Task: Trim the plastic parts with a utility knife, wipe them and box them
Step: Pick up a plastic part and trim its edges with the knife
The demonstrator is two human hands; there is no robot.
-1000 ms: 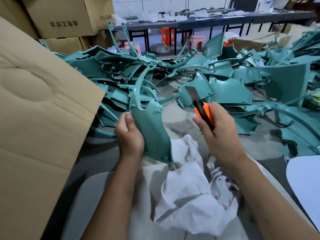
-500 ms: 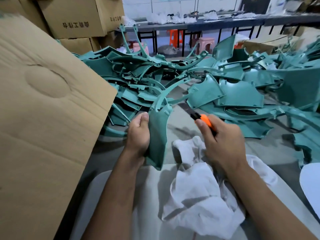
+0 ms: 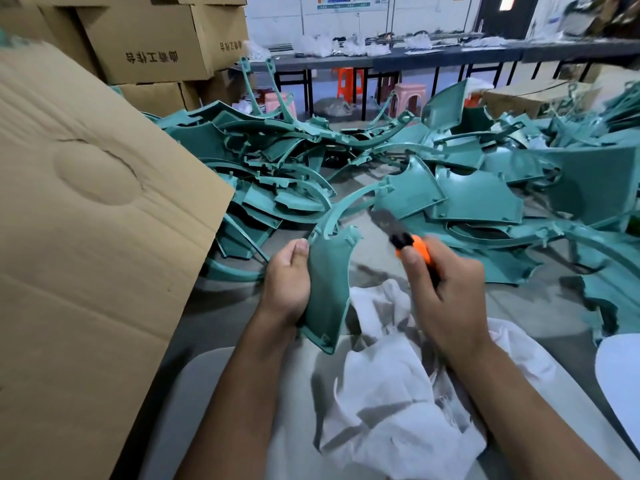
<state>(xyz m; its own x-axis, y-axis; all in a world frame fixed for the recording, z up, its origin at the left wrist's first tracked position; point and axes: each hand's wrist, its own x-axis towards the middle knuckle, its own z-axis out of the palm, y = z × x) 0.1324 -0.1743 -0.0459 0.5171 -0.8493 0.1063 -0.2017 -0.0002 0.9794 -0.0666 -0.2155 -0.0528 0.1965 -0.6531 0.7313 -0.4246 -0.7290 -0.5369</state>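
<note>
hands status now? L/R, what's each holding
Left hand: grips a teal plastic part by its left edge.
Right hand: grips the orange utility knife, blade out, apart from the part.

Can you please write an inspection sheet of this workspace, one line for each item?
Surface: grey table, bare only in small patches between the parts.
Job's things: green plastic part held upright; utility knife, blade out, apart from the part; white cloth crumpled on the lap; open cardboard box flap at left.
Clutter: pile of green parts across the table.
Hands: left hand grips the part; right hand grips the knife.
Cables: nothing seen.
Surroundings: stacked cartons, long bench, plastic stools behind.
</note>
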